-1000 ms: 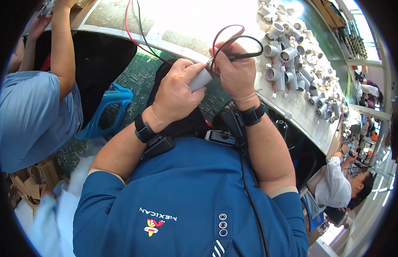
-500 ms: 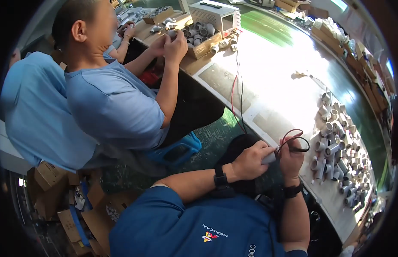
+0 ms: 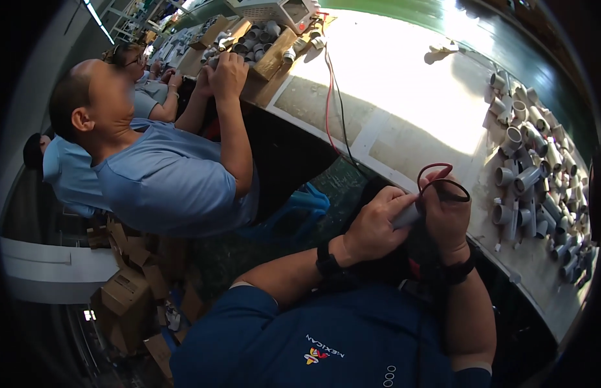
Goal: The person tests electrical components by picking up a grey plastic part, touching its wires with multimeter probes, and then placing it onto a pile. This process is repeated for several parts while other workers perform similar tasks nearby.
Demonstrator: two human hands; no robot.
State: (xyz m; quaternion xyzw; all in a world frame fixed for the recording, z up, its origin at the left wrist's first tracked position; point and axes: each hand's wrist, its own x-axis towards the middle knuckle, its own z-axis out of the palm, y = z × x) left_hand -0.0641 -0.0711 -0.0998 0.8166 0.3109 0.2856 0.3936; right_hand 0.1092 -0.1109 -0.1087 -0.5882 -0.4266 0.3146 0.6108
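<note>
My left hand (image 3: 373,227) is closed around a grey cylindrical part (image 3: 406,218), whose near end shows below the fingers. Right beside it, my right hand (image 3: 448,223) pinches the looped test leads, one red (image 3: 436,167) and one black (image 3: 468,190). Their tips meet the top of the grey part between the two hands; the exact contact is hidden by my fingers. Both hands are held just off the front edge of the worktable (image 3: 394,154).
Many similar grey and white parts (image 3: 527,178) lie heaped on the table's right. A boxy instrument (image 3: 281,11) stands at the far end, beside a carton of parts (image 3: 274,59). A co-worker in a light blue shirt (image 3: 171,168) sits left, on a blue stool (image 3: 300,210). Cardboard boxes (image 3: 126,291) lie lower left.
My view has shifted, so the table and co-worker appear in different places. Both my hands keep their hold on the grey part and the leads. The co-worker still handles a part.
</note>
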